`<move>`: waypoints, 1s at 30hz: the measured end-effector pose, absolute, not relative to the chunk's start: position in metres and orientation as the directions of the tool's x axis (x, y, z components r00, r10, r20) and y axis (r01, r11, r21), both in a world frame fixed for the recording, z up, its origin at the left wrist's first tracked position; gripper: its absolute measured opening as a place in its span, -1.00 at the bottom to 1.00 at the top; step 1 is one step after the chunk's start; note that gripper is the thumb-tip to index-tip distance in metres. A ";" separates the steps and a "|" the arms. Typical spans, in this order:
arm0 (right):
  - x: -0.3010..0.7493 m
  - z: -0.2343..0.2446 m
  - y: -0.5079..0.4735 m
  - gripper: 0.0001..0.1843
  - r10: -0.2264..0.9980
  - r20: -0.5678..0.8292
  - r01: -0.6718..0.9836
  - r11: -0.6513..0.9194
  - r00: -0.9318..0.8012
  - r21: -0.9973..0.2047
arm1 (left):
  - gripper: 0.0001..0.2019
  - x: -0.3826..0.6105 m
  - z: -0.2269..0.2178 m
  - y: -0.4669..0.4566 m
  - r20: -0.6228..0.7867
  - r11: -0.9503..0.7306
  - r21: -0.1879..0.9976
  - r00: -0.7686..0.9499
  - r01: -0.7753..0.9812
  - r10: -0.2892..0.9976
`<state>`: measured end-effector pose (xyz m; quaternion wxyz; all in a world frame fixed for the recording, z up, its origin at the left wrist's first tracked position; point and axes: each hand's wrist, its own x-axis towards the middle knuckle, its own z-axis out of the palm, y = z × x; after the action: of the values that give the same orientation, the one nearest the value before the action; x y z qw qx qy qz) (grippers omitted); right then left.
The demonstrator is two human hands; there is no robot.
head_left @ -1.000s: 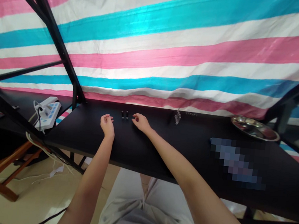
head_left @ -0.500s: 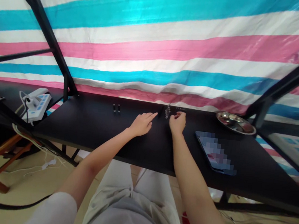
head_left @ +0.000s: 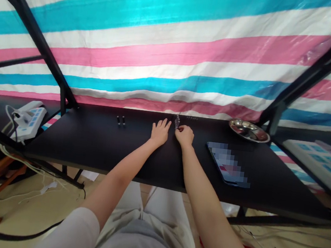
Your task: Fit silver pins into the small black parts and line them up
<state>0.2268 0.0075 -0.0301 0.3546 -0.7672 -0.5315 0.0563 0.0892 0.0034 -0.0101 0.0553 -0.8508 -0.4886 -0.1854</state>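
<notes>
My left hand (head_left: 160, 133) lies palm down on the black table (head_left: 91, 143), its fingers spread and holding nothing. Just right of it, my right hand (head_left: 184, 136) has its thumb and fingers pinched together at the near end of a narrow cluster of small shiny pieces (head_left: 177, 121). Whatever sits between those fingertips is too small to make out. Behind the right hand runs a short row of tiny pieces (head_left: 192, 118). Farther left are two small dark cylinders with pale ends, a left one (head_left: 118, 120) and a right one (head_left: 124, 121).
A phone (head_left: 223, 164) with a blurred screen lies right of my right arm. Beyond it a round metal dish (head_left: 248, 131) stands near the back right. Power strips (head_left: 31, 122) with cables are at the left. Striped sheeting (head_left: 166, 64) hangs behind, between black frame posts (head_left: 43, 46).
My left hand has gone from a pointing shape to spread fingers. My right hand has come to the near end of the shiny cluster. The whole view has shifted slightly.
</notes>
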 end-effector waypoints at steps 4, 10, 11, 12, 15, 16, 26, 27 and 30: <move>0.225 -0.028 0.007 -0.74 0.868 0.290 0.807 -0.188 0.403 -0.560 | -0.64 0.089 -0.003 0.001 0.400 -0.504 0.124 0.422 0.855 0.813; 0.223 -0.027 0.007 -0.73 0.872 0.289 0.828 -0.201 0.395 -0.523 | -0.79 0.085 -0.002 0.003 0.368 -0.472 0.200 0.381 0.859 0.848; 0.223 -0.027 0.007 -0.73 0.873 0.285 0.829 -0.206 0.396 -0.520 | -0.79 0.084 -0.002 0.004 0.366 -0.468 0.209 0.375 0.859 0.852; 0.223 -0.027 0.008 -0.74 0.874 0.279 0.828 -0.212 0.398 -0.519 | -0.80 0.082 -0.002 0.005 0.367 -0.464 0.216 0.369 0.859 0.854; 0.223 -0.026 0.009 -0.74 0.877 0.262 0.826 -0.224 0.403 -0.518 | -0.82 0.076 -0.002 0.006 0.368 -0.453 0.222 0.356 0.864 0.859; 0.223 -0.026 0.009 -0.74 0.878 0.259 0.826 -0.226 0.402 -0.516 | -0.81 0.075 -0.002 0.007 0.362 -0.449 0.219 0.355 0.866 0.862; 0.225 -0.027 0.013 -0.76 0.887 0.246 0.834 -0.229 0.391 -0.502 | -0.83 0.079 -0.001 0.005 0.300 -0.449 0.217 0.378 0.867 0.876; 0.225 -0.027 0.013 -0.76 0.886 0.246 0.832 -0.229 0.394 -0.505 | -0.83 0.076 -0.001 0.004 0.302 -0.441 0.240 0.366 0.865 0.880; 0.226 -0.027 0.012 -0.79 0.883 0.244 0.819 -0.226 0.401 -0.527 | -0.86 0.061 -0.001 0.000 0.322 -0.438 0.334 0.335 0.835 0.885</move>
<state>0.2263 0.0121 -0.0271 0.2999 -0.7812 -0.5449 0.0531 0.0607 0.0003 -0.0008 -0.0544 -0.8152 -0.5274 -0.2329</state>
